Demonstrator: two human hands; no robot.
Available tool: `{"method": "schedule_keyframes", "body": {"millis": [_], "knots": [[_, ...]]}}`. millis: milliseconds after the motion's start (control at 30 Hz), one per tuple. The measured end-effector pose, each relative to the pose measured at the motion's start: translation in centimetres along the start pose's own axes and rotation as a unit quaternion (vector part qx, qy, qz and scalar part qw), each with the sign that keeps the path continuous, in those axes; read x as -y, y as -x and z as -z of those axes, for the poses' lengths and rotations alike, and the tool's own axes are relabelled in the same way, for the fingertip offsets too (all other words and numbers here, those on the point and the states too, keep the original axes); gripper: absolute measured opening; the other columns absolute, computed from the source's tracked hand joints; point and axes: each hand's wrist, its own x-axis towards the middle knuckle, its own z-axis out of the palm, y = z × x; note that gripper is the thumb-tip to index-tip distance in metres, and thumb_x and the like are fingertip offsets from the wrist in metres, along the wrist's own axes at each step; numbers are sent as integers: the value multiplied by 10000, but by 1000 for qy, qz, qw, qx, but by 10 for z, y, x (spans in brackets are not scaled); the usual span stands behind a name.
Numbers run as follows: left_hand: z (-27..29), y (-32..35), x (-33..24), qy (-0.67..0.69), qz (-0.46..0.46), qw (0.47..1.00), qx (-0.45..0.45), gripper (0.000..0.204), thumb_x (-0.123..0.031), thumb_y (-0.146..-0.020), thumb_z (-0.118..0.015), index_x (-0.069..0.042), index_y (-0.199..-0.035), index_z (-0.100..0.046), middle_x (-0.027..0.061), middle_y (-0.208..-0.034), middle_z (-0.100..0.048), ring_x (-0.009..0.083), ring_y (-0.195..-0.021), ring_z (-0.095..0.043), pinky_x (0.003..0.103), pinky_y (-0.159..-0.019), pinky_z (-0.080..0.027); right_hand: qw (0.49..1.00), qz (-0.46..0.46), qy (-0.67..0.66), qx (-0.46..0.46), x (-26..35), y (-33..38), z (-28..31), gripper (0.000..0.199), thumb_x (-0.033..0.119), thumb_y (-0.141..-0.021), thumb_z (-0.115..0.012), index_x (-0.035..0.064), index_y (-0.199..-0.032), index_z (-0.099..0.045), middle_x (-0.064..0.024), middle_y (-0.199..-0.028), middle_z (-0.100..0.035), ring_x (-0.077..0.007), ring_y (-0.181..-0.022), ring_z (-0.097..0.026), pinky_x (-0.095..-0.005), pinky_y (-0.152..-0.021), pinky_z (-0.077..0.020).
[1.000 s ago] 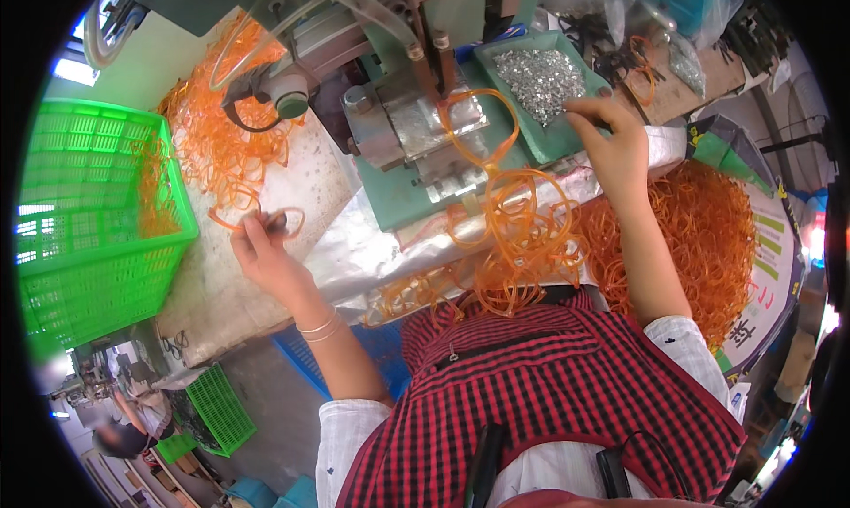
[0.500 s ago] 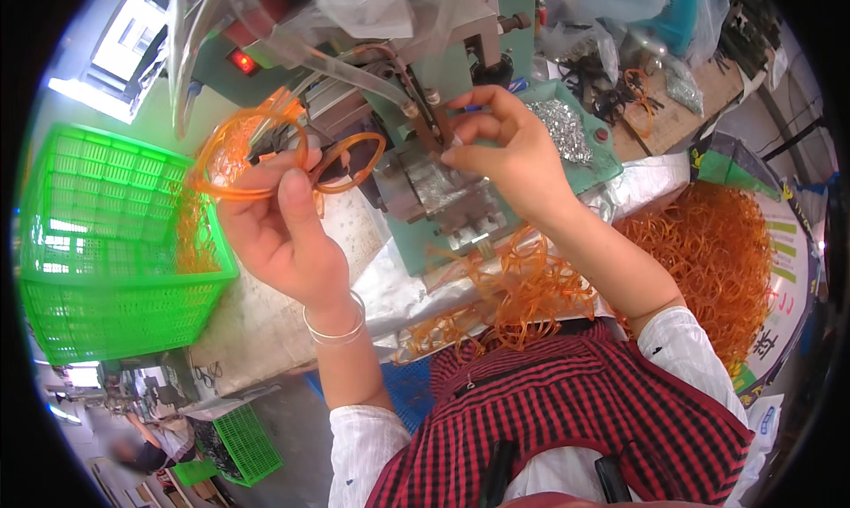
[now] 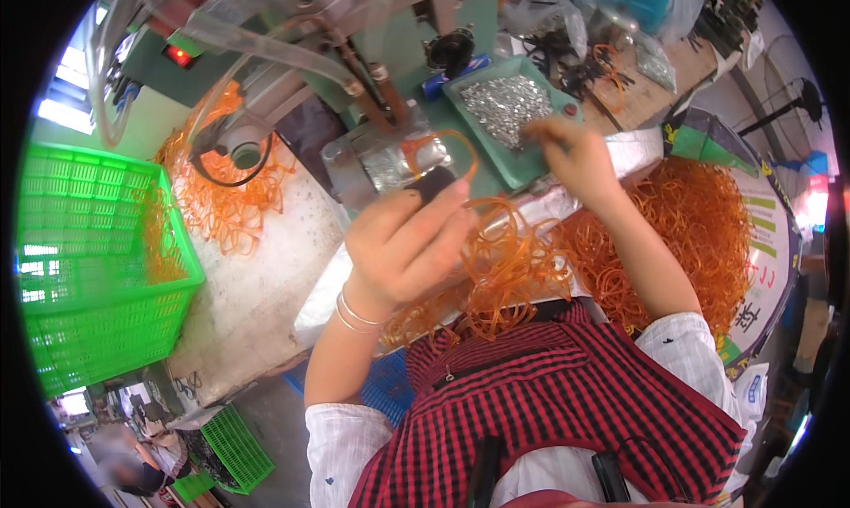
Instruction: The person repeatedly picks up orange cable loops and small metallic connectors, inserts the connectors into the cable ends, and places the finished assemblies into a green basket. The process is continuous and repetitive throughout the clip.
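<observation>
left hand (image 3: pixel 403 242): closed on an orange band loop (image 3: pixel 443 150) | right hand (image 3: pixel 575 158): fingers pinching in green tray (image 3: pixel 522 167) of metal bits, hold unclear | orange band pile (image 3: pixel 691 234) at tabletop's right edge, apparently much left

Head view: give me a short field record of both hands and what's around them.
left hand: raised, pinching an orange loop with a small dark piece
right hand: at the green tray of small silver parts
bench, right: heap of orange loops
bench, left: green basket
behind: green machine
</observation>
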Motion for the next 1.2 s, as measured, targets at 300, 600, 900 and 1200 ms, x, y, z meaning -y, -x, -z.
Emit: {"method": "schedule_keyframes", "body": {"millis": [300, 600, 900, 1200], "knots": [[-9, 12, -3, 5, 36, 999, -28, 300, -49, -742, -811, -102, -977, -632, 45, -1082, -743, 210, -676, -589, 292, -584, -496, 989, 20, 144, -13, 3, 1, -4, 147, 59, -770, -714, 57, -917, -723, -113, -898, -665, -331, -920, -633, -399, -839, -505], [8, 42, -55, 48, 227, 971, -62, 282, -21, -757, -736, -81, -1023, -661, 145, -1178, -699, 292, -878, -675, 383, -737, -537, 985, 66, 149, -65, -12, -23, -33, 93, 93, -857, -665, 32, -924, -685, -113, -881, -699, -293, -828, -658, -360, -753, -507], [155, 131, 94, -383, 333, 854, 111, 177, 9, -824, -637, -87, -948, -719, 111, -1131, -686, 321, -1029, -621, 428, -920, -480, 996, -14, -52, -77, 15, -21, -16, 175, 74, -907, -644, 22, -1054, -724, -56, -901, -713, -100, -801, -628, -247, -755, -490], [138, 237, 176, -356, 433, 794, 237, 129, -141, -824, -669, -99, -916, -749, 137, -1213, -676, 345, -1043, -623, 433, -920, -514, 994, -71, -8, -81, 8, -24, -11, 156, 78, -873, -685, 18, -1011, -726, -71, -910, -719, -160, -804, -652, -293, -771, -506]]}}
